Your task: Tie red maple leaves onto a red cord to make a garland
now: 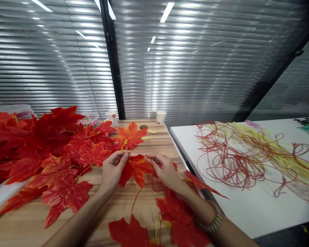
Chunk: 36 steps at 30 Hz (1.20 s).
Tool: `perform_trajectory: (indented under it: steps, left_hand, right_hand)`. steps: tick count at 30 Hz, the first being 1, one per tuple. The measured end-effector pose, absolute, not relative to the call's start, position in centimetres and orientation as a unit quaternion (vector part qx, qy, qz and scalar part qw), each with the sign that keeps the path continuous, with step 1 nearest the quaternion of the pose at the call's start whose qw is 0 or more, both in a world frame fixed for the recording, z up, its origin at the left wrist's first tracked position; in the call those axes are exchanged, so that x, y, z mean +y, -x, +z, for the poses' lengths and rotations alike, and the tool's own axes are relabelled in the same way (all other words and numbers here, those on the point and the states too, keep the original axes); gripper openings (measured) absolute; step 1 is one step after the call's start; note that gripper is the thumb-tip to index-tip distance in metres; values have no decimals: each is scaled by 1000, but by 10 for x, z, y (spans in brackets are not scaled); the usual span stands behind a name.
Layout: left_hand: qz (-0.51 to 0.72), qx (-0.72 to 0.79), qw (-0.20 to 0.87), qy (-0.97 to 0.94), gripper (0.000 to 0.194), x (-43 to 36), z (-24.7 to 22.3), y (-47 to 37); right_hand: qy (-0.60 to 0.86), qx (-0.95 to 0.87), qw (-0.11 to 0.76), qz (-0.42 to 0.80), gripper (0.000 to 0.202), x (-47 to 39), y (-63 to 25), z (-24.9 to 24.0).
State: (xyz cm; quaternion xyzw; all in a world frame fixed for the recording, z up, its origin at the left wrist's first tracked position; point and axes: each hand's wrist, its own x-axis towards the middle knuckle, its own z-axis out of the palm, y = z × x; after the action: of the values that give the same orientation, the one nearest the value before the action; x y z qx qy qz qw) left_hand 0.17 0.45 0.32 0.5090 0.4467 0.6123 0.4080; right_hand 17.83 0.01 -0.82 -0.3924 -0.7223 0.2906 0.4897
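Between my hands is a red-orange artificial maple leaf (137,168). My left hand (113,168) is closed, thumb and forefinger pinching at a yellow stem (124,145) near the top of this leaf. My right hand (167,170) is closed too, its fingertips gripping a thin red cord (137,199) that loops down below the hand. The cord runs toward a red leaf (130,233) at the front of the wooden table. An orange leaf (132,134) lies just beyond my left fingertips. More red leaves (175,209) lie under my right forearm.
A big heap of red maple leaves (51,137) covers the left side. At the back stand paper cups (161,117) and a tub of small colourful pieces (89,120). On the white table (221,209) at right are tangled red cord (229,161) and yellow strips (278,151).
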Motion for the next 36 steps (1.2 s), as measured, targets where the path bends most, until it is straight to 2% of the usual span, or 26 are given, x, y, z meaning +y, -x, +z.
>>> perform_trajectory:
  steps: [5, 12, 18, 24, 29, 32, 36]
  left_hand:
    - [597, 433, 451, -504, 37, 5, 2, -3]
    - [580, 411, 542, -449, 37, 4, -2, -11]
    - [502, 409, 573, -502, 32, 0, -8, -19]
    - [464, 391, 588, -535, 28, 1, -15, -20]
    - [483, 408, 526, -569, 21, 2, -12, -16]
    - [478, 388, 434, -657, 15, 2, -9, -12]
    - [421, 357, 330, -766, 17, 0, -9, -9]
  right_hand:
    - [378, -725, 465, 339, 13, 1, -177, -10]
    - [394, -731, 474, 294, 9, -1, -178, -9]
    - [448, -722, 461, 257, 22, 0, -176, -14]
    - [380, -730, 489, 290, 16, -1, -174, -8]
    - [387, -734, 481, 282, 19, -1, -175, -10]
    - [376, -733, 477, 305, 25, 0, -175, -12]
    - [383, -713, 486, 330, 28, 2, -175, -15]
